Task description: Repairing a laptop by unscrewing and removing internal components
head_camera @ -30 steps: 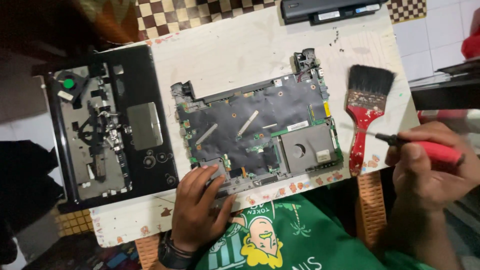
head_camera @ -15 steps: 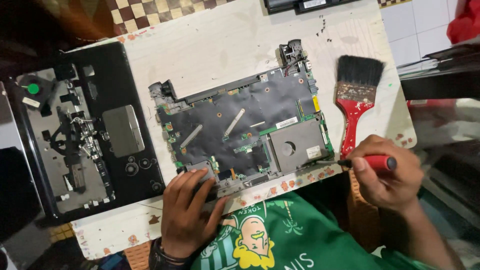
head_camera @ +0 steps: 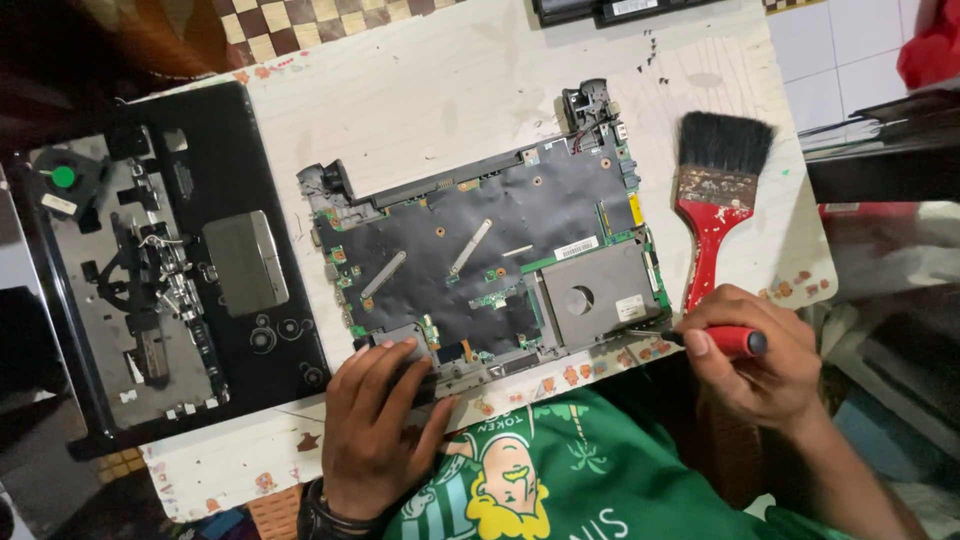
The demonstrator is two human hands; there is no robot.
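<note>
A bare laptop motherboard point(head_camera: 490, 250), dark with green edges, lies in the middle of a white board point(head_camera: 430, 90). My left hand point(head_camera: 380, 420) presses flat on its near left corner. My right hand point(head_camera: 750, 355) grips a red-handled screwdriver point(head_camera: 720, 340), whose thin shaft points left with the tip at the board's near right edge, beside a grey metal plate point(head_camera: 595, 295).
A black laptop palmrest shell point(head_camera: 170, 270) lies upside down at the left, with a small fan point(head_camera: 65, 178) in its far corner. A red-handled paintbrush point(head_camera: 715, 210) rests to the right of the motherboard. A black battery point(head_camera: 620, 8) sits at the far edge.
My right hand has brought the screwdriver in from the right and down to the motherboard's near right edge. My left hand has stayed on the near left corner.
</note>
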